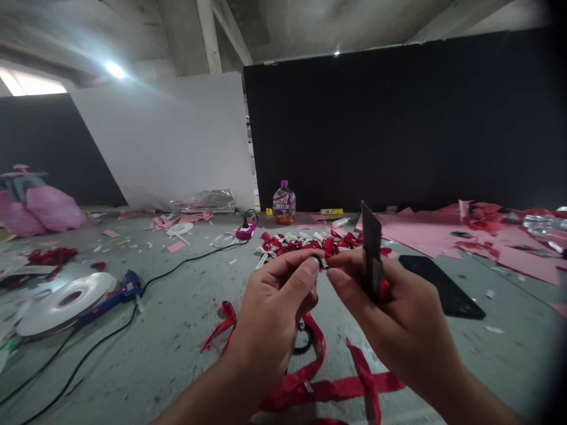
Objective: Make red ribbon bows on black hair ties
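Observation:
My left hand (277, 301) is closed in a pinch, thumb against forefinger, on a small piece I cannot make out between the two hands. My right hand (390, 313) is closed around a utility knife (371, 251) whose dark blade points up, and its fingertips meet the left hand's pinch. Loose red ribbon (319, 378) lies on the grey floor below my hands. Just beyond my fingers sits a pile of red and white ribbon bows (310, 242).
A blue glue gun (116, 295) with a black cord lies at left beside a white ribbon spool (62, 304). A black phone (445, 286) rests at right. Pink paper sheets (443, 233), a purple-capped bottle (284, 202), a pink power strip (246, 229) and scraps lie further back.

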### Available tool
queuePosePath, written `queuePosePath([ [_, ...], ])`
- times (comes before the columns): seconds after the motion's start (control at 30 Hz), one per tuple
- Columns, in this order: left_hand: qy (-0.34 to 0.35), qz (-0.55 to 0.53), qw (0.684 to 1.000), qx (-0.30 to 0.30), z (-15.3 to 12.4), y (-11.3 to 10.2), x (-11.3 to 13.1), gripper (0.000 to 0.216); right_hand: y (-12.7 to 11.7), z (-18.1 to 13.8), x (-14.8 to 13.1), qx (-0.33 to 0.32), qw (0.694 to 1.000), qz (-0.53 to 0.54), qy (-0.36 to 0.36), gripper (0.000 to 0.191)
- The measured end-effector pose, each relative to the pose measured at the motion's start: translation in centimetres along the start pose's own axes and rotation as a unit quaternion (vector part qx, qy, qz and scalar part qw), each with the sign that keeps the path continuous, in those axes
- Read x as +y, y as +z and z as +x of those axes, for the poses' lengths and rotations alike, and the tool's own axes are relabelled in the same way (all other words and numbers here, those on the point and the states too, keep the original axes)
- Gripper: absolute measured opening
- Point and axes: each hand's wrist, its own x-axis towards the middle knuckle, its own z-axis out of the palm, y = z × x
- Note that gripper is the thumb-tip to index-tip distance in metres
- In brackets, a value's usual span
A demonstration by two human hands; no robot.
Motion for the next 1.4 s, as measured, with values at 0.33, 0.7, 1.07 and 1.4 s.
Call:
queuePosePath([
  [0.33, 0.204, 0.338, 0.919, 0.003, -0.4, -0.5, 0.6, 0.016, 0.2, -0.8, 0.2, 0.055, 0.995, -0.060, -0.058, 0.016],
  [0.7, 0.161, 0.334, 0.929, -0.014, -0.2, -0.6, 0.4, 0.014, 0.2, 0.0, -0.2, 0.020, 0.996, 0.002, 0.090, 0.014],
  [1.07, -0.121, 0.105, 0.985, -0.059, 0.6, -0.5, 0.3, 0.027, 0.4, 0.0, 1.1, 0.023, 0.999, -0.021, -0.023, 0.012],
  [1.4, -0.032, 0.176, 0.978, -0.104, 1.0, -1.2, 0.7, 0.017, 0.5, 0.0, 1.1, 0.017, 0.998, -0.040, -0.045, 0.008],
])
